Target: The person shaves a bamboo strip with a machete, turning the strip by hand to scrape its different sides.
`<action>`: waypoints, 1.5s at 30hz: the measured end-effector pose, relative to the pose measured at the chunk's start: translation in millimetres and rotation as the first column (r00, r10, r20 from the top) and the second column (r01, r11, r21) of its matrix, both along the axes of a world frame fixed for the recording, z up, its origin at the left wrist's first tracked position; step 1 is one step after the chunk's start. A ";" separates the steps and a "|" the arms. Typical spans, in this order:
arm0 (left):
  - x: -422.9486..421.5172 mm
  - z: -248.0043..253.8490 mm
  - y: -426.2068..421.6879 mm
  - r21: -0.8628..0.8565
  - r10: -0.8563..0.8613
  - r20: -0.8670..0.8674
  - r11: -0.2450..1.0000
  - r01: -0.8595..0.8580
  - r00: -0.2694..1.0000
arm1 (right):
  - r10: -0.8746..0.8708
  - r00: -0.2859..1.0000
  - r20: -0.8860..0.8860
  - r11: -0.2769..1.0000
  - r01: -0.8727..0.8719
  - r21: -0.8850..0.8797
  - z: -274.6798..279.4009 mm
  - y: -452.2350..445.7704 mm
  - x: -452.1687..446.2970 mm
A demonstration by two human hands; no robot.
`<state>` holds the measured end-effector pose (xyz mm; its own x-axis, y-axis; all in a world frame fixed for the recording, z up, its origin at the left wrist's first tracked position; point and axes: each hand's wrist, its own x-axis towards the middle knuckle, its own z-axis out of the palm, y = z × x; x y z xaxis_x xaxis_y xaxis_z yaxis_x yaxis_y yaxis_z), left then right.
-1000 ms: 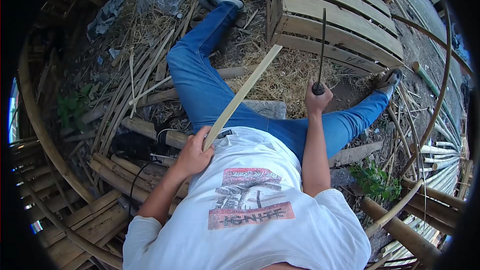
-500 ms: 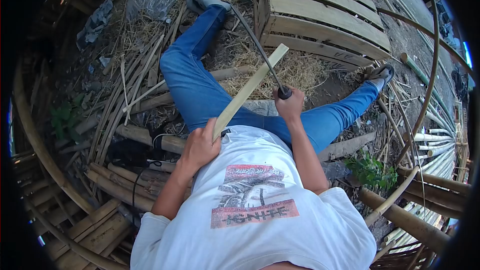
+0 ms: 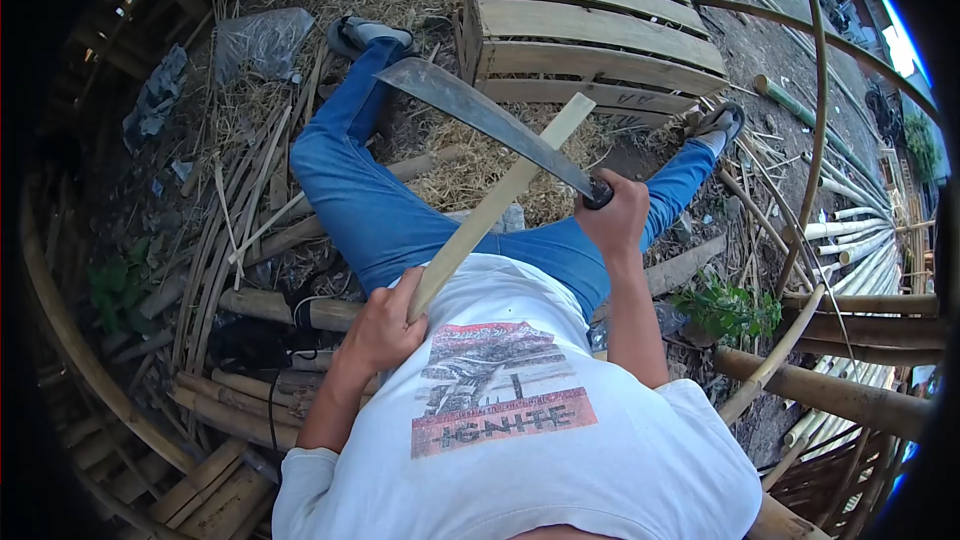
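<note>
My left hand (image 3: 385, 328) is closed around the lower end of a flat, pale bamboo strip (image 3: 485, 210), which slants up and to the right away from my waist. In my right hand (image 3: 613, 215) is the dark handle of a machete (image 3: 480, 122). Its broad grey blade points up and left, with its flat side showing, and crosses over the strip near the strip's upper part. Whether blade and strip touch, I cannot tell.
A slatted wooden crate (image 3: 590, 35) stands beyond my spread legs. Split bamboo strips (image 3: 215, 230) lie to the left, bamboo poles (image 3: 850, 230) to the right. Straw shavings (image 3: 545, 190) cover the ground between my feet. A curved pole (image 3: 818, 120) rises at the right.
My right hand has moved slightly right, and the machete has turned from edge-on to showing its broad side. The strip is still in my left hand. The whole view has shifted a little.
</note>
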<state>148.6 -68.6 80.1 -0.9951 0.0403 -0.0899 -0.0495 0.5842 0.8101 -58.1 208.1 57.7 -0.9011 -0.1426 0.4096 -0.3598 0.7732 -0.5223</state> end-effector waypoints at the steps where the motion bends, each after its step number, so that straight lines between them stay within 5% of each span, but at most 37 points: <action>1: 0.7 1.6 0.3 -0.016 -0.002 -0.001 1.000 0.002 1.000 | -0.008 1.000 -0.021 1.000 0.008 0.017 -0.5 2.3 -0.2; 14: 11.2 -10.7 -3.0 -0.042 0.020 0.032 0.999 -0.019 0.999 | -0.055 0.997 -0.060 0.979 0.065 0.193 2.7 19.4 -17.4; 17: 13.2 -6.8 -2.9 -0.036 0.030 -0.002 0.999 -0.030 1.000 | -0.098 0.977 -0.190 0.982 0.126 0.143 0.1 29.4 -32.4; 21: 32.0 -11.8 -21.2 -0.011 -0.061 -0.024 0.998 0.061 0.998 | -0.434 0.880 -0.191 0.879 0.460 0.124 7.2 71.9 -71.8; 23: 34.8 -18.7 -25.2 0.059 0.041 -0.002 0.997 -0.041 0.999 | -0.529 0.824 -0.204 0.820 0.558 0.129 8.1 107.7 -90.5; 30: 10.5 -9.8 -13.1 0.057 0.122 0.076 0.990 -0.127 0.990 | -0.304 0.947 -0.105 0.952 0.300 -0.056 -13.6 118.3 -59.9; 35: 3.6 -15.0 -3.9 0.157 0.049 0.148 0.985 -0.073 0.988 | -0.053 0.986 0.157 0.985 0.078 -0.156 -20.0 56.3 -30.5; 41: 5.7 -25.9 -7.8 0.214 0.031 0.223 0.974 -0.080 0.974 | 0.066 0.997 0.050 0.985 -0.058 -0.161 -13.2 2.7 -23.4; 45: 7.1 -27.6 -13.6 0.164 0.028 0.247 0.984 -0.071 0.969 | 0.121 0.979 0.167 0.970 -0.080 -0.231 -16.1 -4.6 -33.6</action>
<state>155.7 -82.1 52.5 -0.9453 0.0273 -0.3251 -0.2824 0.4306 0.8572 -91.7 203.5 41.6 -0.9480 -0.1599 0.2750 -0.3149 0.5954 -0.7391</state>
